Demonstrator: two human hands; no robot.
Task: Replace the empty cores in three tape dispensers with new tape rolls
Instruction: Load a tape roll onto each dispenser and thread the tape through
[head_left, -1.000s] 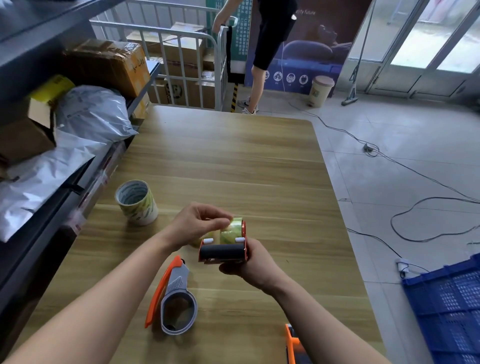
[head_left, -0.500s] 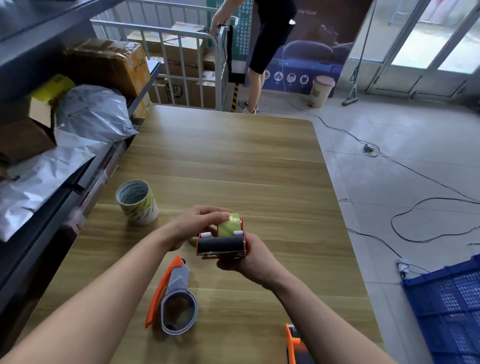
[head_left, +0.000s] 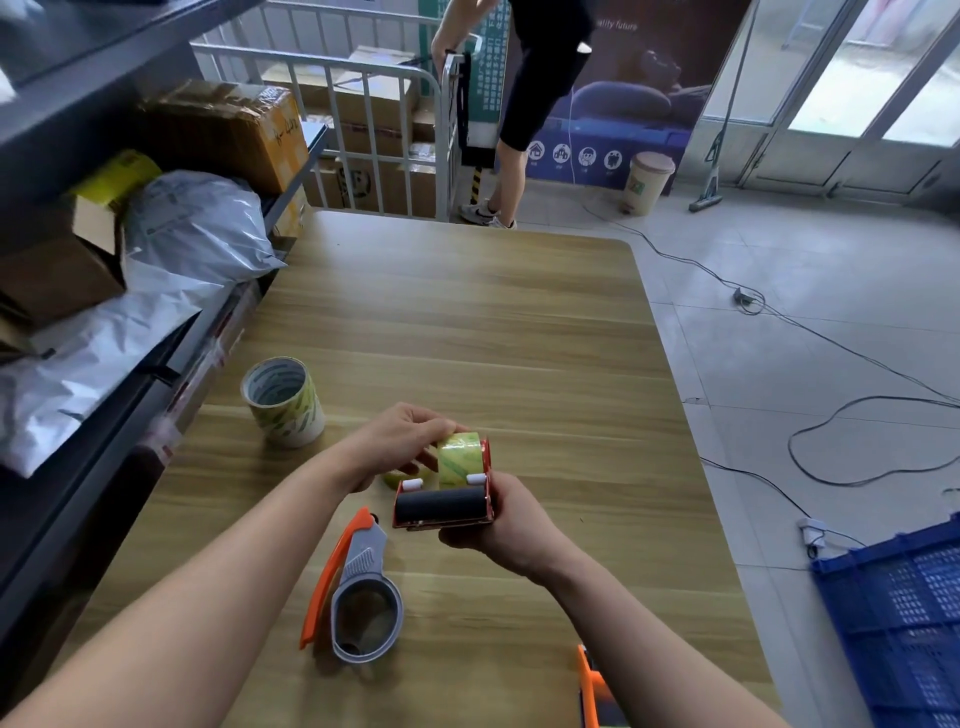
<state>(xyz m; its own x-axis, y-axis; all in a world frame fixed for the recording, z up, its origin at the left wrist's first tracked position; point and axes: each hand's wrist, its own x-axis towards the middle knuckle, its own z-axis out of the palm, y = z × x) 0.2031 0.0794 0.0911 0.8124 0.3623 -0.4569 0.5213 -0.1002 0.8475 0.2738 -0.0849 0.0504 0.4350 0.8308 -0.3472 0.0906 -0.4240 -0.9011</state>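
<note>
Wood-grain table (head_left: 467, 322) runs away from the wearer, with a parcel-laden shelf (head_left: 171, 364) along its left edge and a tiled floor (head_left: 779, 338) strewn with cables on the right; a blue crate (head_left: 904, 623) sits at the near right, and a person (head_left: 535, 104) stands at a cart beyond the far end.

Three dispensers show. The red dispenser (head_left: 441, 506) is held above the table's near middle, its black roller facing the wearer with the roller's axis running left to right; one yellow-green translucent tape roll (head_left: 460, 460) stands on edge just behind the roller, its axis likewise left to right. The right hand (head_left: 501, 532) grips this dispenser from the right and beneath, fingers curled round it; the left hand (head_left: 400, 441) curls its fingertips over the top and left face of the roll, pinching it.

The grey and orange dispenser (head_left: 363, 597) lies flat on the table, its long axis near to far, ring end nearest, orange handle along its left side; the third dispenser (head_left: 592, 691), orange, is cut off by the lower edge.

One printed cylinder (head_left: 283, 402) stands upright at the left; core or stacked rolls, I cannot tell.
</note>
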